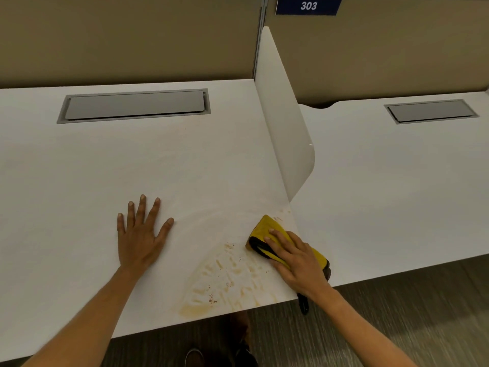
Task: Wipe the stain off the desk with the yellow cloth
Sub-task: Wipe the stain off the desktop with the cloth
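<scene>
Dim, flat, warm light, soft shadows only. Wide-angle bends the table edges. Floor streaked with blur; overall slightly soft.

Yellow cloth, brownish stain, white desk

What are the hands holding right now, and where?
Nothing is gripped: the right hand presses flat on top of the yellow cloth; the left hand rests on the desk.

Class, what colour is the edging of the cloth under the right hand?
Black, trimming the yellow cloth that the right hand presses; clearest in the head view.
</scene>
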The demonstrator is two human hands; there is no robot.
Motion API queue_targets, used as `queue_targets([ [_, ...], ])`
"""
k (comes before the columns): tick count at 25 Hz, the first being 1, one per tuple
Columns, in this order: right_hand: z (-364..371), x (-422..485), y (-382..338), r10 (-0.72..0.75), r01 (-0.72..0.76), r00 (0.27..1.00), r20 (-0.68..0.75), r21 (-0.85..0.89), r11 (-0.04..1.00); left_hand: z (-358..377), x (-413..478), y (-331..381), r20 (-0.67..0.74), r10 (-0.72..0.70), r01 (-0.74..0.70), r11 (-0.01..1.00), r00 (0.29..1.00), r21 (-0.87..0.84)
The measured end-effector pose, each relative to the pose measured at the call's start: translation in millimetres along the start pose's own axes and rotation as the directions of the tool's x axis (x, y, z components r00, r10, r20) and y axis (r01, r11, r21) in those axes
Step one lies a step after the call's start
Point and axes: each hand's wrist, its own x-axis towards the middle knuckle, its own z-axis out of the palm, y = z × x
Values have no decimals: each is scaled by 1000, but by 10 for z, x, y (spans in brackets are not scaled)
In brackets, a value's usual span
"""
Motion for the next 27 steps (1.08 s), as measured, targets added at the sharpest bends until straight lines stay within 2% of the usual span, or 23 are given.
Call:
queue_targets([
  [5, 99, -317, -398, 141, -140, 989, -46, 15, 990, -22, -11, 21, 10, 9, -9, 1000, 1000, -5],
  [8, 255, -451, -805, 175, -172, 983, -57, 61, 983, -31, -11, 21, 8, 11, -11, 1000, 1000, 0],
  [11, 411, -444, -1268, 132, -128, 991, -31, 98, 987, -36, -17, 16, 19, 11, -11, 1000, 1000, 3],
  [17, 587, -224, -1908, 38, -39, 999, 29, 15, 999, -55, 20, -33, 67, 32, -28, 998, 997, -64],
  [19, 647, -157, -2027, 15, -15, 999, 51, -6, 1000, -83, 31, -106, 34, 58, -55, 995, 998, -82],
  [21, 694, -46, -2116, -32, 36, 997, 67, -52, 998, -120, 53, -239, -22, 76, -76, 997, 997, -21],
  [24, 747, 184, -2185, -85, 91, 994, 63, -109, 990, -153, 104, -400, -2, 45, -45, 999, 999, 1],
  [27, 747, 423, -2166, -73, 76, 997, 35, -104, 992, -136, 123, -416, 9, 21, -21, 1000, 1000, 2],
])
